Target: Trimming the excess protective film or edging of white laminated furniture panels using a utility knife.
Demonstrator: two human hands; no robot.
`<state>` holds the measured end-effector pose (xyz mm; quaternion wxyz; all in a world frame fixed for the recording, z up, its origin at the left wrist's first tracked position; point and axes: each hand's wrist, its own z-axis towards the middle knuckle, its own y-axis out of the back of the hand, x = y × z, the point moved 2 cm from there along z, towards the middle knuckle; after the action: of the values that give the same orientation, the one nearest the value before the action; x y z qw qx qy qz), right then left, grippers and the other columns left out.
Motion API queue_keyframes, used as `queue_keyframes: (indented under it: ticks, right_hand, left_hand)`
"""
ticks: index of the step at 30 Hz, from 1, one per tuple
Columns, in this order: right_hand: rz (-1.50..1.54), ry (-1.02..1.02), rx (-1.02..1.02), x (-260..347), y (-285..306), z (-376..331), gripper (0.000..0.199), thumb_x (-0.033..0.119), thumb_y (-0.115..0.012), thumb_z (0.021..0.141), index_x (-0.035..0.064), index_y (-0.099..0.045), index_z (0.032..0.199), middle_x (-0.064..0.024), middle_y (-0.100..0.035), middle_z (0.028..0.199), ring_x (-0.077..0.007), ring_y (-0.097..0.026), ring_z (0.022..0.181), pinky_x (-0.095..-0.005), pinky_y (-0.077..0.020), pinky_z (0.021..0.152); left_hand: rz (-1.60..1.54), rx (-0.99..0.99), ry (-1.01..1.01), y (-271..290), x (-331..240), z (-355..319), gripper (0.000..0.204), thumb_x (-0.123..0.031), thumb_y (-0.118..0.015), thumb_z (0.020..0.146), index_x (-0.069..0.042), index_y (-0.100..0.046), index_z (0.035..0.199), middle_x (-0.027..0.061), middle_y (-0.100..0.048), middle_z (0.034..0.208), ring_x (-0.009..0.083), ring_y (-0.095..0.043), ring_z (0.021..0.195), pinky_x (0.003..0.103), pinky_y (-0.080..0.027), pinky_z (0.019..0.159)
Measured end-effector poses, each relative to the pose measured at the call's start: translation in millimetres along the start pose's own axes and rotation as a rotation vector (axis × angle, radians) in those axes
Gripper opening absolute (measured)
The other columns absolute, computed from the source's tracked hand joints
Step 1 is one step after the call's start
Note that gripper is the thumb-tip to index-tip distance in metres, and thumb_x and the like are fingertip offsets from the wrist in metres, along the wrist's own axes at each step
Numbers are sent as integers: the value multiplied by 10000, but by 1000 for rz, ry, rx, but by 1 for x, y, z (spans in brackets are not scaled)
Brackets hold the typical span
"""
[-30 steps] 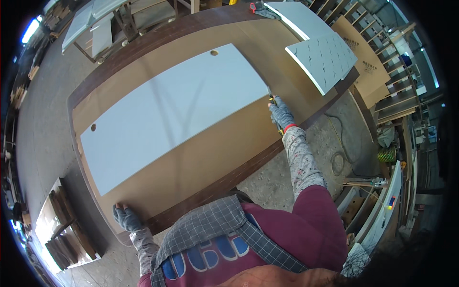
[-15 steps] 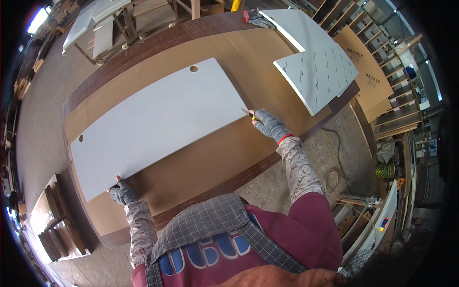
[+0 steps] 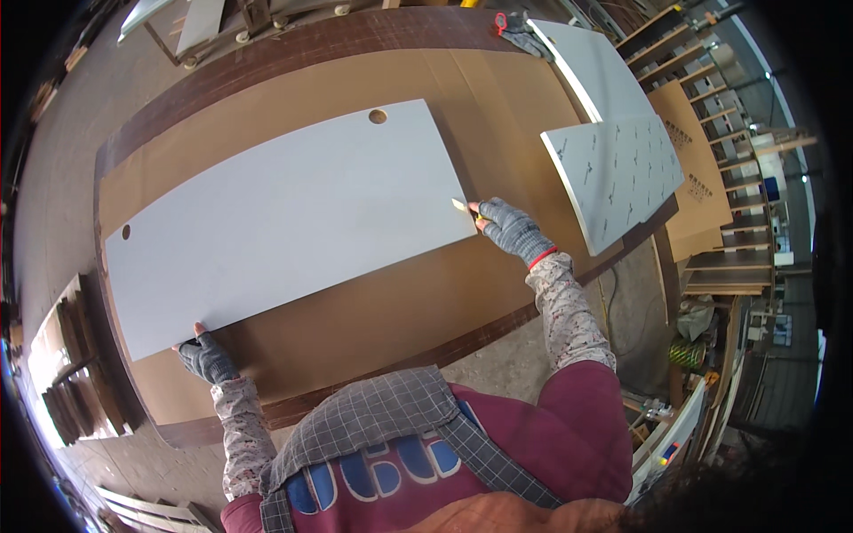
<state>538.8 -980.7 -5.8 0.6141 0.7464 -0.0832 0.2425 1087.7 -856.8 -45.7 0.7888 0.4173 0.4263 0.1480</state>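
The large brown board-topped workbench with its dark rim fills most of the view, and one long white rectangular panel lies flat on it, running slantwise from the near left corner of the bench to the middle right. The panel already has two round holes cut through it, one near its far edge and one near its left end, so that part of the work looks done. What is in hand now seems to be work along the panel's right end, judging by where the tool sits; none of that end shows a finished look different from the other edges.

To the right, two more white panels rest overlapping at the bench's edge, the nearer one speckled with small printed marks. Past them one brown cardboard sheet leans by the shelving.

Both hands wear grey gloves. The left hand presses on the panel's near left corner, fingers curled over the edge, pinning it. The right hand is closed around one small yellowish tool, possibly a utility knife, though it is too small to tell surely; its tip touches the panel's near right corner.
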Motion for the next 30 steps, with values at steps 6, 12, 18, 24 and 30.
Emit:
queue_keyframes:
  ticks: [6, 12, 18, 24, 30]
  right_hand:
    - [19, 90, 38, -1, 17, 83, 325, 251, -513, 835, 121, -515, 1133, -103, -530, 1042, -275, -504, 986, -339, -406, 847]
    - [15, 50, 19, -11, 28, 179, 329, 254, -518, 842, 102, -522, 1133, -103, -535, 1102, -240, -484, 1055, -318, -370, 910]
    - [-114, 70, -13, -32, 34, 234, 348, 259, -526, 840, 80, -510, 1138, -122, -547, 1102, -251, -502, 1041, -323, -377, 899]
    - [35, 153, -10, 19, 45, 225, 340, 254, -543, 819, 92, -504, 1117, -118, -555, 1077, -265, -527, 1000, -338, -400, 860]
    - [-339, 327, 85, 12, 58, 233, 315, 217, -540, 794, 135, -510, 1097, -109, -528, 1025, -286, -513, 959, -371, -411, 830]
  left_hand:
    - [14, 22, 62, 0, 6, -4, 815, -505, -492, 799, 119, -243, 1261, 276, -382, 1221, 368, -362, 1135, 397, -271, 967]
    - [1, 7, 92, 0, 8, -8, 821, -506, -486, 803, 112, -220, 1274, 267, -309, 1291, 346, -298, 1209, 378, -227, 1010]
    - [-7, 18, 131, 1, 10, -12, 821, -500, -483, 809, 110, -205, 1281, 262, -277, 1317, 331, -268, 1235, 356, -208, 1024]
    - [70, -16, 131, 1, 12, -14, 780, -470, -492, 815, 97, -228, 1281, 257, -284, 1315, 329, -261, 1240, 369, -207, 1023]
    - [83, -51, 125, -1, 14, -17, 780, -468, -524, 797, 79, -249, 1279, 251, -308, 1300, 352, -300, 1206, 391, -236, 1009]
